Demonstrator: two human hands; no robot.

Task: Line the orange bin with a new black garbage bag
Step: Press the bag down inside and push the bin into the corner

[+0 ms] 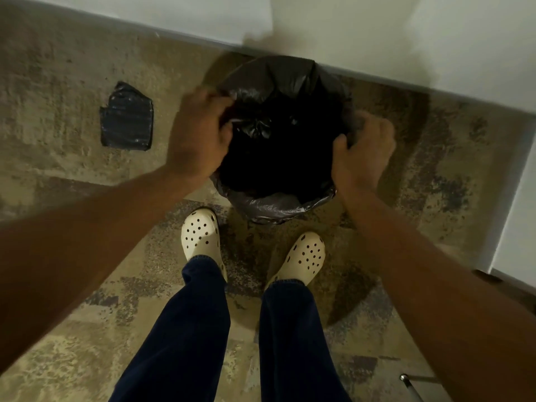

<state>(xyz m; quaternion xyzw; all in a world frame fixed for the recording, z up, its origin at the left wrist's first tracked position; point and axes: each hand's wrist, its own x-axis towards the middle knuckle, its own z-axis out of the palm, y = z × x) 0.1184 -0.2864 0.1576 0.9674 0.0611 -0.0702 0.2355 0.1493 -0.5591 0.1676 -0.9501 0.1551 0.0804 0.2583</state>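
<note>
A black garbage bag (278,207) is spread over the round bin on the floor by the wall, its edge folded over the rim all around. The bag hides the bin itself, so no orange shows. The inside is dark, with a bunched fold of plastic near the left. My left hand (200,134) grips the bag's edge at the left side of the rim. My right hand (364,152) grips the bag's edge at the right side of the rim.
A folded stack of black bags (127,117) lies on the patterned carpet to the bin's left. A white wall (377,33) runs behind the bin and down the right. My feet in cream clogs (200,236) stand just before the bin. A metal leg (409,384) shows at bottom right.
</note>
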